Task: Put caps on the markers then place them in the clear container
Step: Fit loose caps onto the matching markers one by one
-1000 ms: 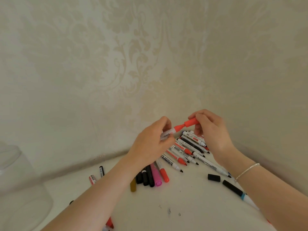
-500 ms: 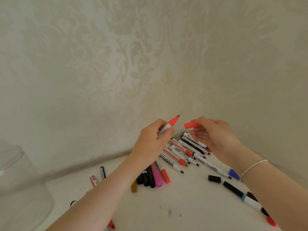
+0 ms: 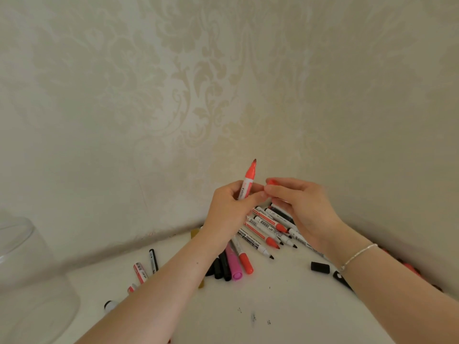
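My left hand grips an uncapped red marker by its white barrel, tip pointing up and slightly right. My right hand pinches the red cap just to the right of the marker, fingertips close to my left thumb. Below the hands lies a pile of uncapped markers on the white table. The clear container stands at the far left edge.
Capped black, pink and red markers lie under my left forearm. A loose black cap sits right of centre. More markers lie to the left of my left arm. A patterned wall closes in behind and on the right.
The cap came off the red marker a second ago. My left hand has since turned the marker from slanting to nearly upright, and my right hand brought the cap back close to it.
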`<state>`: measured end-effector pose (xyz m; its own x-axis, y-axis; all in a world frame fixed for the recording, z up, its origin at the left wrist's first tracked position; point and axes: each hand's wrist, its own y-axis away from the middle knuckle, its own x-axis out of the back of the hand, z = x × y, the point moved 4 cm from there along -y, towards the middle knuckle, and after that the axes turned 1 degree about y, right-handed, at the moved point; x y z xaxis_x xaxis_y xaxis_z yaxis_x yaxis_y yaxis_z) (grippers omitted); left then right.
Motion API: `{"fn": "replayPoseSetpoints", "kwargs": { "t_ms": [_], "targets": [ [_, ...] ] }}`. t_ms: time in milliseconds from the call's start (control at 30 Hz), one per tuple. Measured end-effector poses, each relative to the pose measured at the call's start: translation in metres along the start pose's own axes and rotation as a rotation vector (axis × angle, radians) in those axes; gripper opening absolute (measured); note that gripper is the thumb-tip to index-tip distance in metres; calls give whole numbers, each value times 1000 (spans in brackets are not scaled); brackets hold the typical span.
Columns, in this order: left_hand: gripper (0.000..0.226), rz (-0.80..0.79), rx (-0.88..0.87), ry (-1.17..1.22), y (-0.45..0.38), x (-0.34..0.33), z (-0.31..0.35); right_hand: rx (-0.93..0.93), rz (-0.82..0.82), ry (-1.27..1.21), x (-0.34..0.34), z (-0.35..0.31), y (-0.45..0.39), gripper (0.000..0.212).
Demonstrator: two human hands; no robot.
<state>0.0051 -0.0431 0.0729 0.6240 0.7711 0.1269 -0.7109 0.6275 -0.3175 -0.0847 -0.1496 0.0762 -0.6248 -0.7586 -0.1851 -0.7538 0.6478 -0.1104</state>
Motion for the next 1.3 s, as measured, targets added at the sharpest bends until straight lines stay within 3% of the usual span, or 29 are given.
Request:
{"fn": "replayPoseSetpoints", "kwargs": {
  "t_ms": [133,233,300,467,833,967,1100,1300],
  "targets": [
    [17,27,34,60,2,8,-6,179,30,181,4,-12,4,18],
    [30,7,-40,-19,4,15,-7,279,34,309,7,-25,5,24],
    [33,-19,-95,-93,5,18,-8,274,5,304,7,-28,4,29],
    [29,-66,-159,-239,6,18,-5,293,24,337,5,-32,1,16],
    [24,-102,-184,-320,6,19,0,266,-21,54,8,-32,-7,16],
    [25,-136,-202,-401,4,17,-3,264,-95,179,2,-31,-6,14],
    [25,-134,-279,-652,4,15,-4,249,-175,456,-5,-27,-4,12],
    [30,-179,-332,-717,8,14,-7,177,-224,508,-8,-26,-4,14]
  ]
}}
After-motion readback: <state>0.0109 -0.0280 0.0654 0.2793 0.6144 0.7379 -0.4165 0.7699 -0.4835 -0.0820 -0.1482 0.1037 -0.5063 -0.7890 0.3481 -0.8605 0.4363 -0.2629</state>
